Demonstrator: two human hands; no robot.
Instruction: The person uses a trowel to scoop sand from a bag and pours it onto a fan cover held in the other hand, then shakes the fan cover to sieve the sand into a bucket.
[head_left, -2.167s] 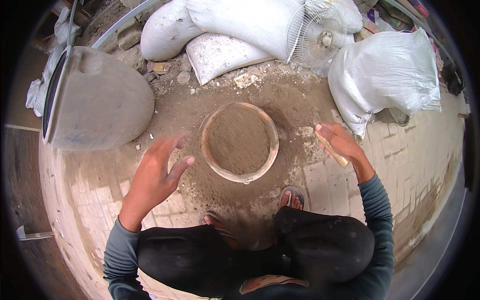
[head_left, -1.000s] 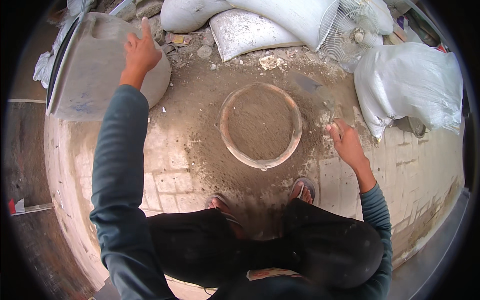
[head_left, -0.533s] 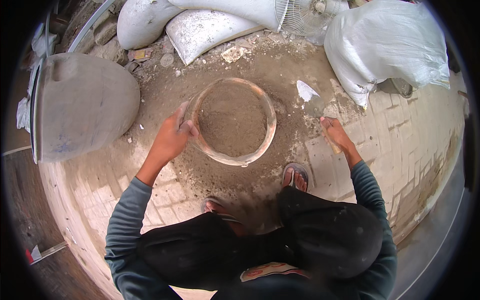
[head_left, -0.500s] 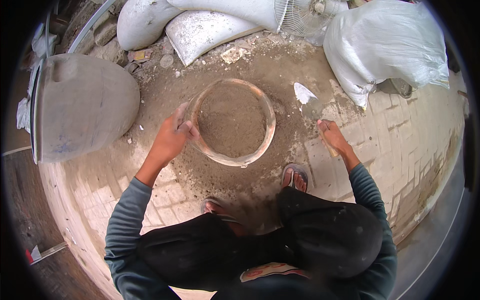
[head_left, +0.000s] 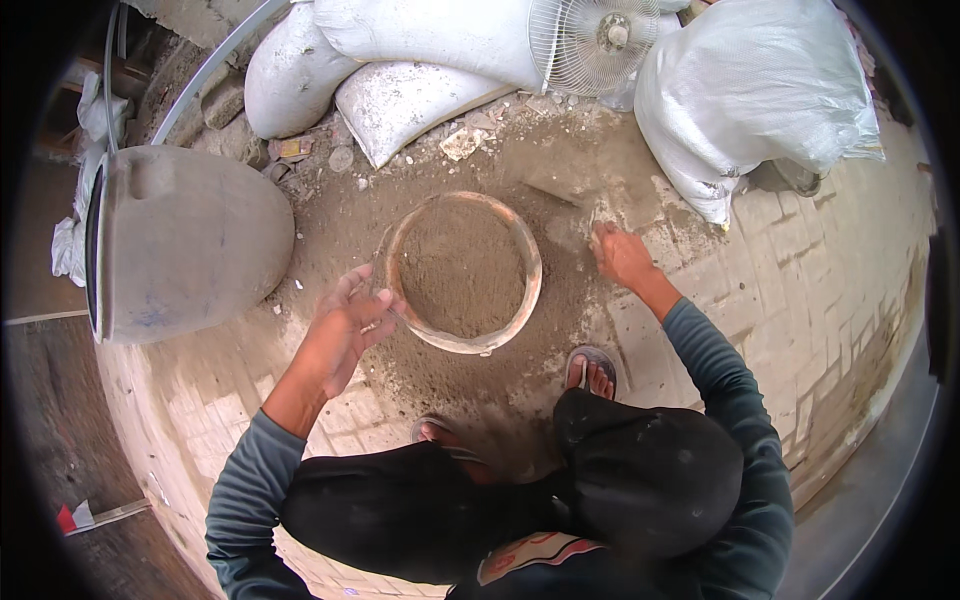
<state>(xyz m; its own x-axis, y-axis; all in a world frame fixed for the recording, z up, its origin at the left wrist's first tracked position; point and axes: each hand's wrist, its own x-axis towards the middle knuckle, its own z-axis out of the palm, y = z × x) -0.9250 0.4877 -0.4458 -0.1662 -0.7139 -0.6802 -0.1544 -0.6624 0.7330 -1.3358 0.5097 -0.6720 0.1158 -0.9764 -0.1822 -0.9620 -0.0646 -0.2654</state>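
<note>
A round bucket (head_left: 535,270) with a worn, pale orange rim stands on the ground before me, filled nearly to the top with grey-brown sandy material (head_left: 462,265). Beside its left rim is my left hand (head_left: 350,322), its fingers apart and the fingertips at or very near the edge. A thin handle wire seems to curve along that side. To the right of the bucket my right hand (head_left: 622,254) is closed around a trowel (head_left: 553,193). Its blade shows almost edge-on, pointing left over the dirt beyond the bucket; most of the grip is hidden by my fingers.
A large grey plastic drum (head_left: 195,245) lies at the left. White sacks (head_left: 415,105) and a wire fan guard (head_left: 590,45) line the far side, with a bulging white sack (head_left: 755,100) at far right. Paving (head_left: 770,290) and my sandalled feet (head_left: 592,372) are nearer.
My left hand has loosened from the bucket's rim, its fingers spreading. My right hand has moved left and away from me, and the trowel blade has turned from face-up to edge-on, toward the bucket.
</note>
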